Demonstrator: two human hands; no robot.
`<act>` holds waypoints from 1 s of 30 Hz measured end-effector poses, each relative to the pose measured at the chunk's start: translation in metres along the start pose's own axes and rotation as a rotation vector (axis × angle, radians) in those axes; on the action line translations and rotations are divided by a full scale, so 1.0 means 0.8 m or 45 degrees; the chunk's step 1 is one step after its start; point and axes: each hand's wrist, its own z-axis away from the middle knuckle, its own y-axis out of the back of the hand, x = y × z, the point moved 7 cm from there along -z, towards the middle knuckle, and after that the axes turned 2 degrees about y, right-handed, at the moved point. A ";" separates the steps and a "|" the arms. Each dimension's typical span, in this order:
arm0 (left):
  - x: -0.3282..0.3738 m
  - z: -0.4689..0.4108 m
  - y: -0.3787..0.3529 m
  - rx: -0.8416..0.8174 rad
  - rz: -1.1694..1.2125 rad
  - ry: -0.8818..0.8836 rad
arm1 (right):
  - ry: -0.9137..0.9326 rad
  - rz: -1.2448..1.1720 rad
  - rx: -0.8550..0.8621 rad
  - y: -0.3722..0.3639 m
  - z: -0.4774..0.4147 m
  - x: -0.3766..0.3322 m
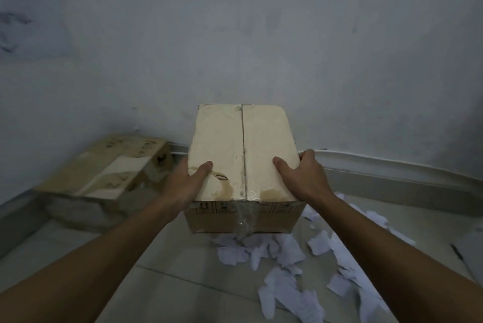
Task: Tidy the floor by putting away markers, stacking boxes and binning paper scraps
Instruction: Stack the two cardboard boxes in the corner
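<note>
A taped cardboard box (243,147) with a pale, stained top is held up off the floor in the middle of the view. My left hand (185,181) grips its left side, thumb lying on the top. My right hand (303,176) grips its right side, thumb on the top too. A larger, flatter cardboard box (104,173) with handwriting on its lid sits on the floor in the left corner against the wall. Several white paper scraps (287,257) lie scattered on the tiles below and to the right of the held box.
A pale wall (235,35) rises straight ahead with a skirting board (392,173) along its foot. A dark thin marker-like object (457,252) lies on the floor at the far right. Bare tiles (170,257) show between my forearms.
</note>
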 end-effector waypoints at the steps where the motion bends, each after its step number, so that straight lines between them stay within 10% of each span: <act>1: -0.009 -0.002 0.031 0.063 0.000 0.005 | 0.038 -0.014 -0.049 -0.025 0.000 -0.021; 20: -0.031 -0.075 0.359 0.422 -0.147 0.254 | 0.161 -0.433 -0.374 -0.263 -0.006 -0.257; 30: -0.069 -0.039 0.416 1.388 0.139 -0.033 | 0.707 0.054 -0.777 -0.306 0.056 -0.294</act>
